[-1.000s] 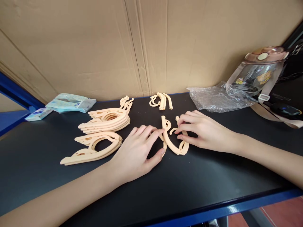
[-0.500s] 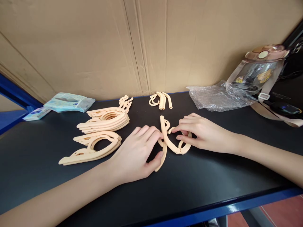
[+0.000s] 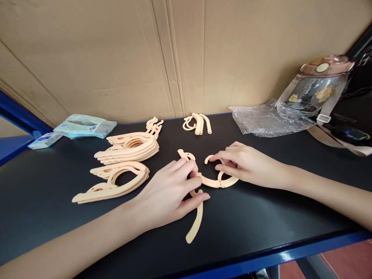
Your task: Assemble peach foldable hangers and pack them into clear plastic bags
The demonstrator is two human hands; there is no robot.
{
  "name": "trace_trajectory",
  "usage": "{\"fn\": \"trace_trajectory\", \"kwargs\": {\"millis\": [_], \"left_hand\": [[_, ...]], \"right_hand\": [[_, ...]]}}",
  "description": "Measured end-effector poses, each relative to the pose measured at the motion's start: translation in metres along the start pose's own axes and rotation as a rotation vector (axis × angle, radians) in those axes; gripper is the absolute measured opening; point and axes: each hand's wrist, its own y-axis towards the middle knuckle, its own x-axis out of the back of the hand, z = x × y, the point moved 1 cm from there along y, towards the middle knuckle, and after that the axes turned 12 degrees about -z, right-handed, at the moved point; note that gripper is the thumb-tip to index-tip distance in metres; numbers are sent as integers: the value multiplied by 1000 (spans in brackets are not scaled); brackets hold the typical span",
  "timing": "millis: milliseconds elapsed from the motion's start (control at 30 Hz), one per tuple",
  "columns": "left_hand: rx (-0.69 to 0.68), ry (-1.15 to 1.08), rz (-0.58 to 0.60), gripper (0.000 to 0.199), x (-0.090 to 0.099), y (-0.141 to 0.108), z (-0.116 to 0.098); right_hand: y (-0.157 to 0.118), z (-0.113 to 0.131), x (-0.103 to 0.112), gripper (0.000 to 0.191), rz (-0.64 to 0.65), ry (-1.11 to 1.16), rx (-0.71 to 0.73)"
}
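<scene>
Cream plastic folding-hanger pieces lie between my hands on the black table. My left hand [image 3: 177, 190] is on an arm piece [image 3: 195, 223] that points toward the table's front edge; its thumb is spread, and what the fingertips grip is partly hidden. Beside it, a curved hanger body [image 3: 210, 181] runs right to my right hand [image 3: 244, 161], whose finger and thumb are at its hook [image 3: 208, 159]. To the left lie two groups of stacked folded hangers [image 3: 128, 149], [image 3: 116, 186].
Loose cream parts [image 3: 199, 123] lie at the back centre. Crumpled clear plastic [image 3: 270, 118] and a strapped bottle [image 3: 316, 91] are at the back right, near a black device [image 3: 350, 133]. Blue tissue packs [image 3: 85, 126] sit at the back left, before a cardboard wall [image 3: 116, 58].
The arm piece under my left hand has swung toward the front edge, and the hanger's upper left part has tilted left. My left thumb has extended right. My right hand has barely moved.
</scene>
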Motion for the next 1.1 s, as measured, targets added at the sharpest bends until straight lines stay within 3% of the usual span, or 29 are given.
{"fn": "trace_trajectory", "kwargs": {"millis": [267,467,600,700,867,933,1100], "left_hand": [[133,-94,88,14,0,0,-2],[137,-48,109,16,0,0,3],[125,30,40,33,0,0,2],[152,189,12,22,1,0,-2],[241,154,32,14,4,1,-4],[249,87,16,20,4,2,-3],[222,4,-18,31,2,3,1]], "right_hand": [[-2,-4,-4,35,-34,44,-8],[1,-7,-1,45,-29,1,-44],[1,-6,0,70,-19,-75,10],[-1,-5,-2,86,-34,-143,33],[-1,-3,0,55,-2,-120,3],[-2,-2,0,43,5,-78,1],[-4,4,-4,17,33,46,149]]}}
